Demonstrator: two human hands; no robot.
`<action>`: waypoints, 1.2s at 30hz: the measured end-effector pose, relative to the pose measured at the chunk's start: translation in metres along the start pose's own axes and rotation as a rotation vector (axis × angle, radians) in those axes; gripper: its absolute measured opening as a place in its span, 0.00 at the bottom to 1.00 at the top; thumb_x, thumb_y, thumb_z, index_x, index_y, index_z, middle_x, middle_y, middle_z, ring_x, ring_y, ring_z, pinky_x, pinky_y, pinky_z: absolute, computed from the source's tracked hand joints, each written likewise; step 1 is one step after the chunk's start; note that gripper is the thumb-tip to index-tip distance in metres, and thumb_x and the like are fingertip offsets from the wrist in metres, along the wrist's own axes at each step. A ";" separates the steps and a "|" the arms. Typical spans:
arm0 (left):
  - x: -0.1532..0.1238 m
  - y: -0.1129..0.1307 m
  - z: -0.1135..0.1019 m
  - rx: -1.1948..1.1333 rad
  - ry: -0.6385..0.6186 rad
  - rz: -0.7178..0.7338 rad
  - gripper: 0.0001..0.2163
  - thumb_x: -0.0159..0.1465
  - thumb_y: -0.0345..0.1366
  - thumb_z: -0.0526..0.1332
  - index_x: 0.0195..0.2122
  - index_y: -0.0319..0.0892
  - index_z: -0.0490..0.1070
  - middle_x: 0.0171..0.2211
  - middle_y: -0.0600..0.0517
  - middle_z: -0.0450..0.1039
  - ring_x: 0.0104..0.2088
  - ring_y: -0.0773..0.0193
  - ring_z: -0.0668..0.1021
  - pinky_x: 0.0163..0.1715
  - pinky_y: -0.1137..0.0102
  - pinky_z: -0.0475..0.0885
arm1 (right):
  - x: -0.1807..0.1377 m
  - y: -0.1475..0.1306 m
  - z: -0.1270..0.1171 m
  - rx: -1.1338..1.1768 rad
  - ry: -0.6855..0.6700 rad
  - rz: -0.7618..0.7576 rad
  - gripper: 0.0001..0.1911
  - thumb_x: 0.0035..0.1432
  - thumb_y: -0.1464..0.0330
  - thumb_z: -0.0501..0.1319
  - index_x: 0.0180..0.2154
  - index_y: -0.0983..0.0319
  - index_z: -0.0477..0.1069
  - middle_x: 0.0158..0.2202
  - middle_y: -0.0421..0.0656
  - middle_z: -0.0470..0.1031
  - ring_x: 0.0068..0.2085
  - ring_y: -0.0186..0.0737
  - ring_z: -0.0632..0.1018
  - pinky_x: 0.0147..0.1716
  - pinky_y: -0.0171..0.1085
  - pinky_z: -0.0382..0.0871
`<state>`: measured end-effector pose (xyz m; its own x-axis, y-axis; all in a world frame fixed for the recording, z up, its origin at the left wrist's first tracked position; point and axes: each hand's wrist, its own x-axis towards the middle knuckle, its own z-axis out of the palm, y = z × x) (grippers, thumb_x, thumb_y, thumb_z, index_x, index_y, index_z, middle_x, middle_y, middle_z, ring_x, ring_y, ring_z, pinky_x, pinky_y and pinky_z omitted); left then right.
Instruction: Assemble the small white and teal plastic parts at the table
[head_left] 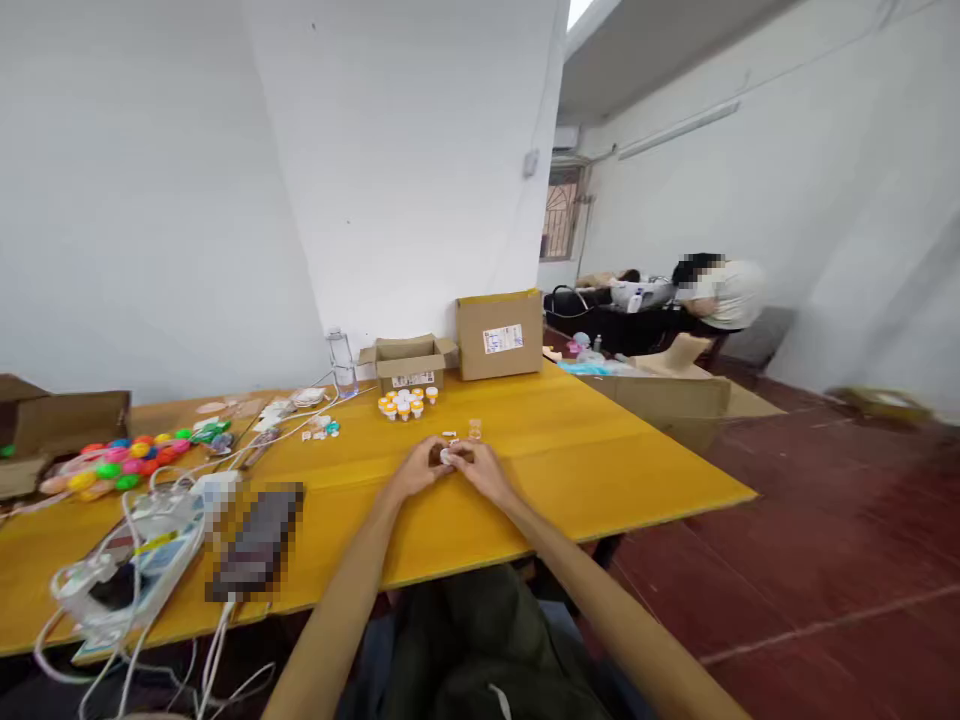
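Close together over the table, my left hand (421,470) and my right hand (483,472) meet at a small white round piece (446,456). Fingers of both hands pinch it between them; its exact kind is too small to make out. Just beyond my right hand stands a small clear plastic container (475,428). A tiny white part (449,434) lies past my fingertips. Further back, several small white containers with orange-yellow rims (405,404) stand in a cluster.
Behind the cluster are an open cardboard box (409,362) and a taller carton (500,340), beside a clear bottle (343,362). To the left lie colourful balls (127,462), white cables (135,540) and a dark blurred-out object (259,540). A person (724,295) sits far right.
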<state>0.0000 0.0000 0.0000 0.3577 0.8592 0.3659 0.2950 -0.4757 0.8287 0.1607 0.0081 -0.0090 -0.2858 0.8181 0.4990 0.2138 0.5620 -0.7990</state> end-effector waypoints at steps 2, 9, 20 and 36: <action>0.001 -0.002 0.000 0.009 0.003 -0.008 0.10 0.54 0.37 0.66 0.36 0.40 0.70 0.31 0.53 0.73 0.32 0.66 0.74 0.37 0.69 0.71 | 0.000 0.000 -0.001 -0.004 0.003 0.001 0.06 0.52 0.70 0.61 0.29 0.60 0.78 0.32 0.42 0.81 0.36 0.42 0.79 0.39 0.38 0.71; 0.001 -0.002 -0.001 0.019 0.016 -0.037 0.11 0.52 0.36 0.67 0.34 0.40 0.70 0.30 0.54 0.73 0.30 0.66 0.74 0.36 0.69 0.71 | 0.000 -0.004 -0.001 -0.063 0.005 0.007 0.06 0.52 0.70 0.62 0.29 0.60 0.78 0.32 0.43 0.81 0.36 0.42 0.79 0.38 0.38 0.70; 0.002 -0.001 -0.002 -0.026 0.014 -0.080 0.13 0.51 0.37 0.69 0.35 0.40 0.71 0.30 0.53 0.74 0.31 0.65 0.75 0.37 0.68 0.72 | 0.002 0.003 0.001 -0.098 0.059 -0.012 0.10 0.57 0.68 0.57 0.31 0.59 0.78 0.32 0.43 0.80 0.35 0.43 0.78 0.37 0.38 0.70; 0.003 -0.005 -0.002 -0.042 0.005 -0.112 0.16 0.48 0.39 0.71 0.36 0.40 0.71 0.31 0.53 0.74 0.32 0.64 0.75 0.37 0.68 0.71 | 0.000 -0.001 0.000 -0.080 0.083 0.043 0.11 0.52 0.72 0.56 0.32 0.58 0.77 0.34 0.43 0.81 0.37 0.43 0.79 0.40 0.41 0.72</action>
<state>-0.0023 0.0057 -0.0021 0.3206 0.9073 0.2721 0.2957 -0.3687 0.8813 0.1605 0.0079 -0.0082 -0.1971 0.8469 0.4939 0.2985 0.5317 -0.7926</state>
